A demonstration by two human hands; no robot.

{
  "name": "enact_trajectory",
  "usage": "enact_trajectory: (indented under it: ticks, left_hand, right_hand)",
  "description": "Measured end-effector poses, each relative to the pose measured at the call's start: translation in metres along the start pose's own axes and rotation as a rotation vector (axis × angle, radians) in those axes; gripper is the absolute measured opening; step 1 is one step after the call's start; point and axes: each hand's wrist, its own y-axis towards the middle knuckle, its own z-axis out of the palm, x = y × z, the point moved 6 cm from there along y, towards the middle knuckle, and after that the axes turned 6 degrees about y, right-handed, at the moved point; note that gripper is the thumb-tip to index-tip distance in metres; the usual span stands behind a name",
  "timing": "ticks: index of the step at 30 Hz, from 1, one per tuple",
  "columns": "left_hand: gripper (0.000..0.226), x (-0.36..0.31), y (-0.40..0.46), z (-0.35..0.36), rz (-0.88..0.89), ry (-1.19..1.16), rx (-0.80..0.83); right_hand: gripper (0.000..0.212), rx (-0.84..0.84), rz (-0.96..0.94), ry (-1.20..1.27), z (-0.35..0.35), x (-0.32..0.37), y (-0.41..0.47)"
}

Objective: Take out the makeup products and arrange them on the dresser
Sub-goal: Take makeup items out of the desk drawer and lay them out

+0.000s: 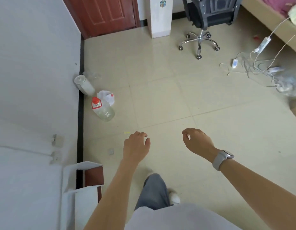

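Observation:
No makeup products and no dresser show in the head view. My left hand (pixel 136 146) hangs over the tiled floor with its fingers loosely curled and holds nothing. My right hand (pixel 197 141), with a grey watch on its wrist, hangs to the right of it at about the same height, fingers also loosely curled and empty. Below them I see my grey trouser leg and a white shoe.
A white wall (pixel 36 80) runs along the left, with a clear jug with a red cap (pixel 102 108), a white bag and a white canister at its foot. A black office chair (pixel 202 22), a red door (pixel 102 14), loose cables (pixel 260 67) and a bed edge lie farther off.

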Motion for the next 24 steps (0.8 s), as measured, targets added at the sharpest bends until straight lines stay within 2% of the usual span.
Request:
enact_trajectory:
  ticks: [7,12,16,24]
  left_hand:
    - [0.032,0.036,0.181,-0.021,-0.045,-0.015,0.062]
    - [0.035,0.056,0.315,-0.064,-0.011,0.076,0.121]
    - [0.035,0.052,0.422,-0.1,0.019,0.076,0.161]
    - [0.036,0.012,0.634,-0.125,0.084,0.086,0.214]
  right_hand:
    - [0.028,0.046,0.044,0.038,-0.011,0.037,0.183]
    - [0.028,0.094,0.086,0.036,-0.037,0.088,0.31]
    - [0.029,0.065,0.083,0.004,-0.078,0.111,0.4]
    - [0.031,0.068,0.063,-0.057,-0.136,0.108,0.602]
